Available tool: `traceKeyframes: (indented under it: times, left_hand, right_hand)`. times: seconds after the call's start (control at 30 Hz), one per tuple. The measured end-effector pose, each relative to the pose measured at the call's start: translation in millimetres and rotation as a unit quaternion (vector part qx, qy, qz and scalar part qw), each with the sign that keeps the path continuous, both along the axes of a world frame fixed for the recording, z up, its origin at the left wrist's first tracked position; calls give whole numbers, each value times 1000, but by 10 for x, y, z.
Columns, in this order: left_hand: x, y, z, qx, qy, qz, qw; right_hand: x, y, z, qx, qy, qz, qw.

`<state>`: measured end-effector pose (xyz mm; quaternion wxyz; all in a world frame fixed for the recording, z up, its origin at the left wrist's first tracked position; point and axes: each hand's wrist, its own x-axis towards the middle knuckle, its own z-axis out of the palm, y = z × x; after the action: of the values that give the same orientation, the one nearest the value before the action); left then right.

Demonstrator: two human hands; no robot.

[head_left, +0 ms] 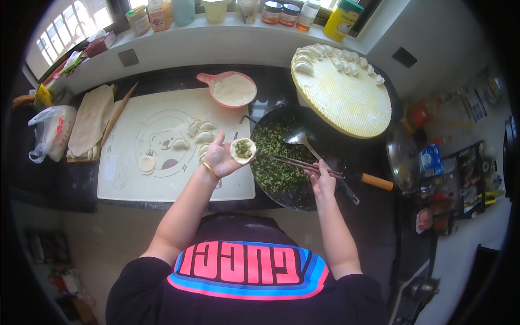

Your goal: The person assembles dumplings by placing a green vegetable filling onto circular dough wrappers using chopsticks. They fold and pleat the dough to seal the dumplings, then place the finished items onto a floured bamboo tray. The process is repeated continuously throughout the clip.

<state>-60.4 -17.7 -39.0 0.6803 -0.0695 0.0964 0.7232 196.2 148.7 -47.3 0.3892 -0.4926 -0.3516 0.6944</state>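
A round dumpling wrapper (243, 151) with green chopped filling at its middle rests on the fingers of my left hand (219, 158), thumb lifted away. My right hand (323, 180) is closed around a pair of chopsticks (295, 162), whose tips point toward the wrapper over the wok's left part. Below them, the dark wok (295, 203) holds a green chopped filling (276, 174). A metal spoon (297, 138) lies in it, its dark handle reaching past my right hand. Several folded dumplings (206, 126) and one bare wrapper (147, 164) lie on the white mat (122, 187).
Behind the mat sits a pink scoop-shaped bowl of flour (234, 89). At back right, a round ribbed tray (346, 103) carries several dumplings along its far edge. A sheet of dough (91, 122), a rolling pin (119, 112) and a plastic bag (54, 130) lie left. Jars (272, 12) line the sill.
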Motion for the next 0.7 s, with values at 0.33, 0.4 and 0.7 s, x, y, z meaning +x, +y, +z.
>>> traceKeyframes:
  times: [0.33,0.4,0.7]
  left_hand:
    - [183,210,-58,3,12,-61,998]
    - [266,263,60,-17,26,-66,997]
    - [243,370,-36,31,6,-93,995]
  right_hand:
    - [116,-229,604,164,55,20,985]
    - [72,-393,692,282,49,43,957]
    - [40,-868,945,747,-95,222,620]
